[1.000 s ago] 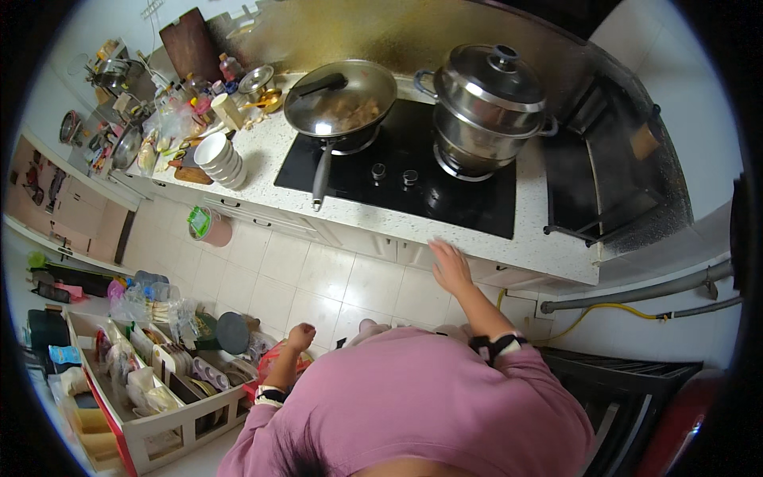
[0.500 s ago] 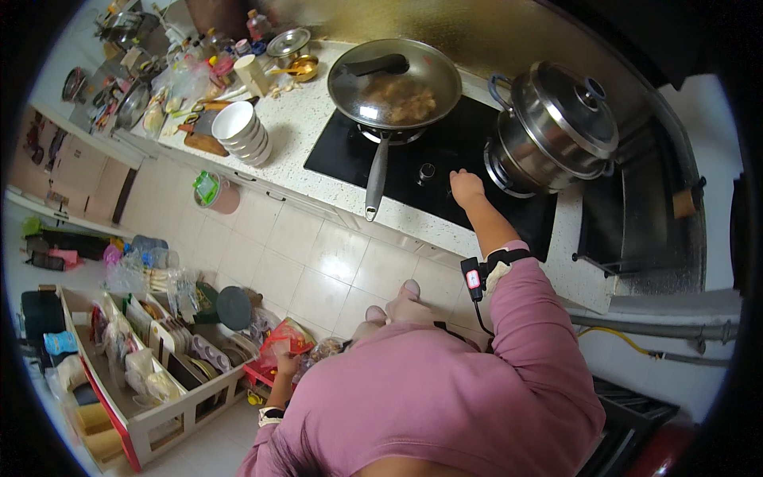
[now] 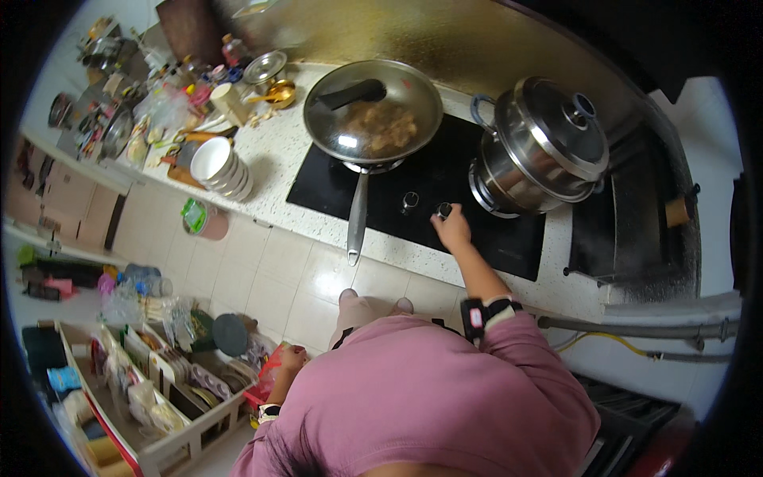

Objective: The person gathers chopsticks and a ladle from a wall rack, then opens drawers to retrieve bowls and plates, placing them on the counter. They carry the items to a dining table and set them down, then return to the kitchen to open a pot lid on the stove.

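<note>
My right hand (image 3: 451, 229) reaches out to the black cooktop (image 3: 318, 189), with its fingers closed on the right one of two knobs (image 3: 443, 211). The left knob (image 3: 409, 200) is untouched. Behind the knobs stands a frying pan (image 3: 373, 111) under a glass lid, with brown food inside and its long handle (image 3: 355, 219) pointing at me. A lidded steel pot (image 3: 540, 147) sits on the right burner. My left hand (image 3: 290, 359) hangs low at my side, right by a red packet (image 3: 269, 374); I cannot tell whether it holds it.
A stack of white bowls (image 3: 218, 167) stands on the speckled counter (image 3: 278, 155), with jars and utensils crowded at the far left. On the tiled floor are a small pink bin (image 3: 208, 221) and a white crate (image 3: 159, 401) of packets.
My right hand has moved from the counter's front edge up onto the cooktop and now grips the right knob. The left hand has stayed low by the red packet.
</note>
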A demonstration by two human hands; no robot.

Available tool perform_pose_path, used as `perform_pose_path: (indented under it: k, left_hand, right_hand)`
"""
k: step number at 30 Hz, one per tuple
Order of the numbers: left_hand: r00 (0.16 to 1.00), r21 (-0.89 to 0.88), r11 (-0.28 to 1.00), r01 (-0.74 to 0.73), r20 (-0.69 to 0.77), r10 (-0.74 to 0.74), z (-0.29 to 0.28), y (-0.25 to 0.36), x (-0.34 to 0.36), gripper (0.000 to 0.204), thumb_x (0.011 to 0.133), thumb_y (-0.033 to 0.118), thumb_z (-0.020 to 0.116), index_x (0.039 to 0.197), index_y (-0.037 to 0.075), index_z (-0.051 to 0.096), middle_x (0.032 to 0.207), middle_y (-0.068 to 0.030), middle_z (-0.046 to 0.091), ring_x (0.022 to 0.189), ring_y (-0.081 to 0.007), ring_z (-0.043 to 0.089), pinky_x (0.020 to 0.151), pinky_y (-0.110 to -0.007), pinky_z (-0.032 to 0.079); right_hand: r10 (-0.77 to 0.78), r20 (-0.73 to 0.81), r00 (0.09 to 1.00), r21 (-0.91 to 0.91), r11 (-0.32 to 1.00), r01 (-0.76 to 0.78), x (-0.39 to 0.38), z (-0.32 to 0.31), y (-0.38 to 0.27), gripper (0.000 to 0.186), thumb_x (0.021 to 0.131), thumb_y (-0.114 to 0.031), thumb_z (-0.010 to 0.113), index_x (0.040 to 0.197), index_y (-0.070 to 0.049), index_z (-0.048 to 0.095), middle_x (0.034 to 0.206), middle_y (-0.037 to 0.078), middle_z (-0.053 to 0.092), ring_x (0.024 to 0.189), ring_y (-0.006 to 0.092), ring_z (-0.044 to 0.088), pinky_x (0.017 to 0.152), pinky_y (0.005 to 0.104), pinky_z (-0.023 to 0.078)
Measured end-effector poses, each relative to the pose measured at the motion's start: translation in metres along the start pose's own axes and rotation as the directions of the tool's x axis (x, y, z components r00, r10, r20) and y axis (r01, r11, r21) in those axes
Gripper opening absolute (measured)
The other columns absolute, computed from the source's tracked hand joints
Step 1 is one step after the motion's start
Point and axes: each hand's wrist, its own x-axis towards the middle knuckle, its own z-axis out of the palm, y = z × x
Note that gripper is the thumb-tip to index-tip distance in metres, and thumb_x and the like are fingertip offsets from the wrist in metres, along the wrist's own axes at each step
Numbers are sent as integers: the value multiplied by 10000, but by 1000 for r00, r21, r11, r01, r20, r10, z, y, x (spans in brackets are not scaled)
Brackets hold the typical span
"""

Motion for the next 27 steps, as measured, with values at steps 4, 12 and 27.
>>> perform_pose_path:
  k: [4,12,27]
  left_hand:
    - [956,325,902,-283,171,238,-18,7,61,317,726,315,625,881,43,675,774,-143,676,716,-242,668,668,-353,531]
    - [942,302,897,-322,196,272,-78,115,150,198,776,188,613,881,24,649,702,-125,659,586,-188,647,573,-324,522]
    - [969,356,905,-235,157,190,-96,18,100,241,761,212,616,845,-12,650,688,-112,652,608,-185,646,569,-318,516]
  right_hand:
    - [-322,506,800,32,934,355,-90,-51,10,664,754,-286,692,1316,-69,411,1188,190,553,1064,341,552,889,410,453]
    - [-445,-94,891,415,796,441,-58,-334,-70,338,834,-267,626,1107,-70,600,1129,102,580,953,144,572,773,299,491]
    - [65,-384,921,-661,678,-323,99,-362,-108,423,862,-301,438,1198,-56,513,1175,175,577,1085,322,559,898,412,447]
